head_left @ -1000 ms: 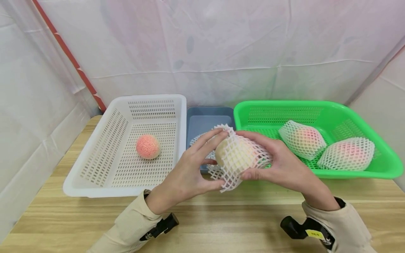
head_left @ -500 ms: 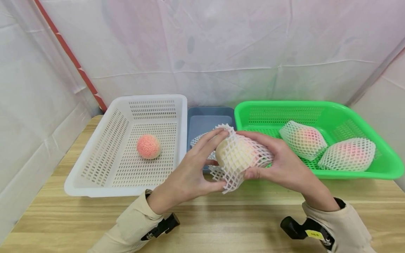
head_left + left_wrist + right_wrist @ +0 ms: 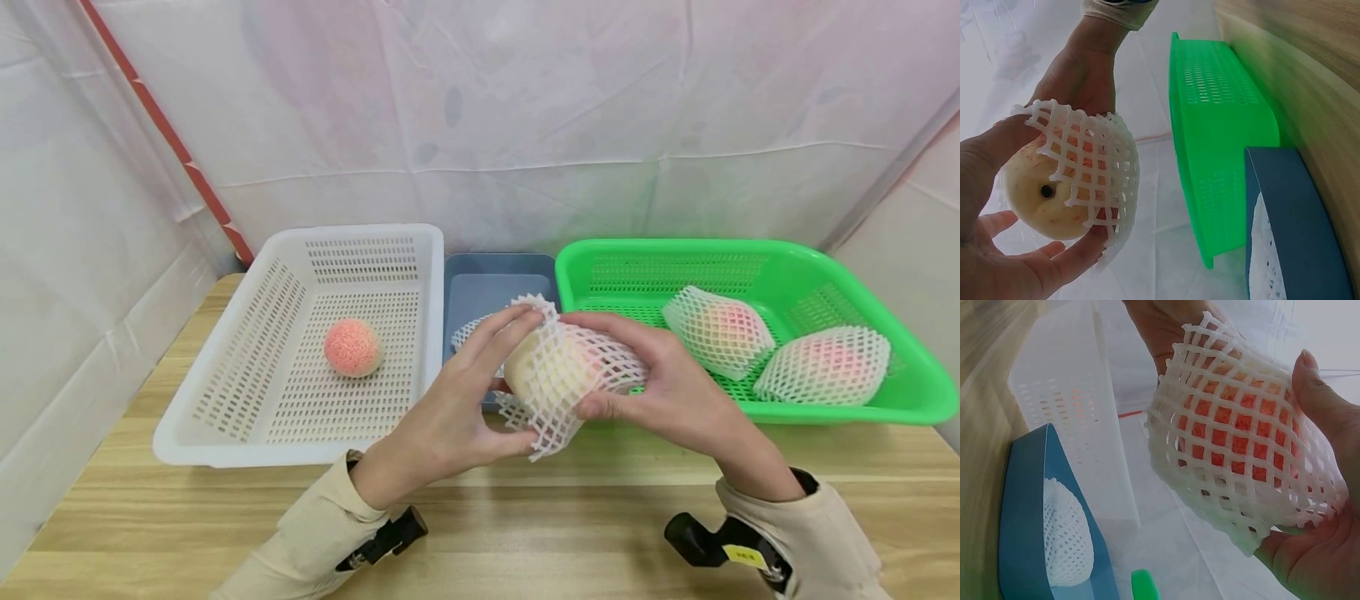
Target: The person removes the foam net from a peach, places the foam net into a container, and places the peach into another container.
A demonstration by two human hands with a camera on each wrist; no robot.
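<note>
Peach (image 3: 527,367) slips a little farther out of its net (image 3: 1235,428)

Compared with half a second ago, the peach's pale end stands slightly farther out of the net's mouth, toward the white basket (image 3: 262,456), while both hands hardly shift. We judge that the peach is partly free of the net, though the two are not yet apart. The left wrist view shows us the bare end, with a small dark hole, facing the left hand (image 3: 442,417). That hand grips the edge of the net's mouth with curved fingers and thumb; the right hand (image 3: 678,400) grasps the covered end of the peach through the net. The peach hangs above the desk (image 3: 525,533), in front of the tray (image 3: 495,283).

Along the far side of the desk we see three containers. The white basket, near the desk's far left corner, has one bare peach (image 3: 352,347) around the middle of its floor. The tray, between the baskets, holds a loose net (image 3: 1069,537), partly hidden in the head view. The green basket (image 3: 660,245), toward the desk's right edge, holds two netted peaches: one mid-basket (image 3: 718,332), the other (image 3: 823,365) by its near right corner. We cannot tell whether these two touch.
</note>
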